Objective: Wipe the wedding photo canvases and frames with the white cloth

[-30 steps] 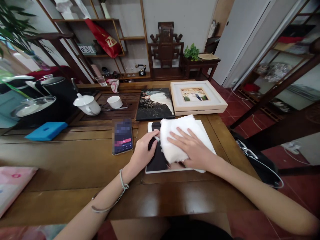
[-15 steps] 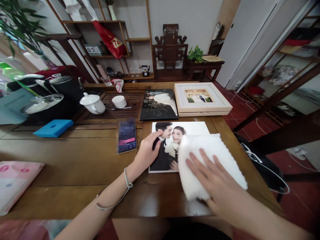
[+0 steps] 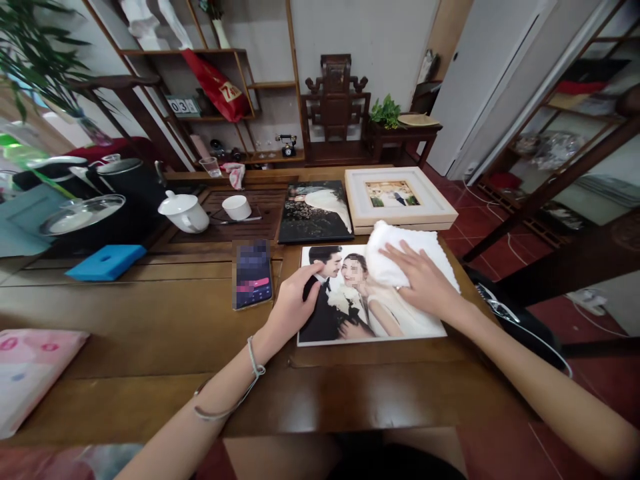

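A wedding photo panel [image 3: 345, 327] with a white border lies flat on the wooden table in front of me. My left hand [image 3: 296, 297] rests at its left edge, thumb and fingers curved apart, fingertips on the surface. My right hand [image 3: 417, 277] presses a white cloth [image 3: 385, 243] against the panel's upper right part, fingers spread over the cloth. The cloth bunches at its left end and hangs past the panel's top and right edges. It covers the panel's upper right corner.
Behind the panel lie a dark photo board [image 3: 316, 212] and a pale framed picture [image 3: 400, 198]. A phone [image 3: 252, 275] is left of my left hand. Farther left are a blue block [image 3: 106, 262], a white lidded cup [image 3: 184, 212] and a pink packet [image 3: 37, 377].
My right hand has moved the cloth away from me, from the panel's lower right to its upper right. More of the panel shows. My left hand stays in place.
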A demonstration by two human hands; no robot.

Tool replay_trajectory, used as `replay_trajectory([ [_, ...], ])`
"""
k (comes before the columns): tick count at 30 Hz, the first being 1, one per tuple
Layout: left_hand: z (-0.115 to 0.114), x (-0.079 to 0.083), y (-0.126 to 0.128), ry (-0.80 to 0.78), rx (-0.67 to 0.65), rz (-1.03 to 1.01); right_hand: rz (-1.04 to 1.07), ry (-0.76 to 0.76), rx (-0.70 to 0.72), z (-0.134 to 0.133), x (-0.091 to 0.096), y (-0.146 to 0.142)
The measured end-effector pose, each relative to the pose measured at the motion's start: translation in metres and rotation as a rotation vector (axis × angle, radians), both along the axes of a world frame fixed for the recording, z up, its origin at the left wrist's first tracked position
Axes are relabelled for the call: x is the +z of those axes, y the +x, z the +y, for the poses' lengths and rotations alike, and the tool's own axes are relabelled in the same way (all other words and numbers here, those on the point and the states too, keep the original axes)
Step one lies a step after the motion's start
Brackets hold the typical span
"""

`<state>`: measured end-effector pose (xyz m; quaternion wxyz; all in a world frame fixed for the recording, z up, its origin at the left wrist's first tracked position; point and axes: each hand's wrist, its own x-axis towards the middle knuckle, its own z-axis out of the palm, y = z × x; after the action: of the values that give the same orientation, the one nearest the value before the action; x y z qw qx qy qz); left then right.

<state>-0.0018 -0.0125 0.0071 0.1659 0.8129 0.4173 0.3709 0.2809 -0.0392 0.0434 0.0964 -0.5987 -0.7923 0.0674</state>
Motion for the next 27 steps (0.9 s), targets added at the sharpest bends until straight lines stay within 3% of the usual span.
replay_trajectory([
  [5, -0.001, 0.001, 0.003, -0.022, 0.003, -0.029, -0.073, 0.006, -0.019, -0.036, -0.004, -0.005],
  [9, -0.002, 0.001, 0.003, -0.040, 0.000, -0.044, -0.121, 0.043, 0.167, -0.085, -0.001, -0.037],
  [11, -0.002, 0.001, 0.003, -0.048, -0.003, -0.054, -0.121, 0.013, 0.279, -0.097, 0.003, -0.049],
  [14, 0.000, 0.001, 0.002, -0.048, 0.021, -0.117, -0.113, -0.075, 0.326, -0.084, 0.009, -0.061],
  [19, 0.003, -0.001, 0.000, -0.059, 0.069, -0.332, -0.073, -0.084, 0.162, -0.006, 0.012, -0.084],
  [22, 0.005, -0.002, 0.000, -0.108, 0.060, -0.456, -0.061, -0.062, 0.216, 0.027, 0.013, -0.107],
  [24, 0.007, -0.004, -0.001, -0.143, 0.078, -0.559, -0.071, -0.048, 0.271, 0.027, 0.013, -0.118],
  [27, 0.010, -0.005, -0.001, -0.160, 0.135, -0.646, -0.056, -0.067, 0.401, -0.004, 0.011, -0.121],
])
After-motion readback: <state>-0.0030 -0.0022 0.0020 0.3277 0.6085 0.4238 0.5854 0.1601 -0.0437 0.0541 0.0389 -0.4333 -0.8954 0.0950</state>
